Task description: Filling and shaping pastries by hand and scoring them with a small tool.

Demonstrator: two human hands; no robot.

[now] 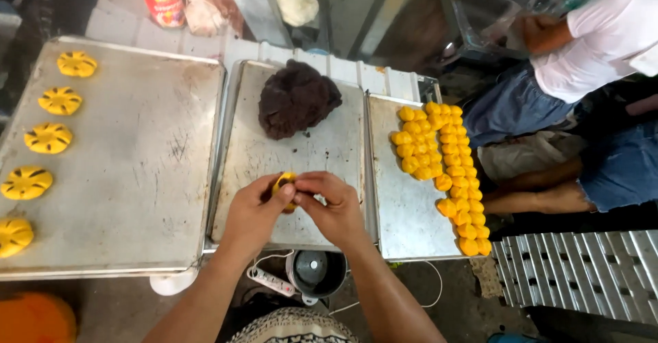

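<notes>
Looking down from my head camera, I have both hands over the middle tray [250,158], and I place everything else by that tray. My left hand [255,209] and my right hand [334,209] meet above its near half, fingers curled in narrow around a small yellow dough ball [284,187], which they pinch between thumbs and fingertips. The ball sits off the metal, held up in my fingers, just above the tray's near edge.

On the far end of the middle tray lies a dark brown lump of filling [296,100], well apart from my hands. Touching the tray's right side is a narrower tray [397,213] with a heap of plain yellow dough balls [445,168] running along its outer edge. To the left of the middle tray is a wide tray [137,165] with five flattened yellow pieces marked with dark slits [48,138] in a column down its far-left edge.

Beyond the right tray another person in a white shirt [603,38] sits. Below the middle tray's near edge I see a round grey container [317,272] on the floor.
</notes>
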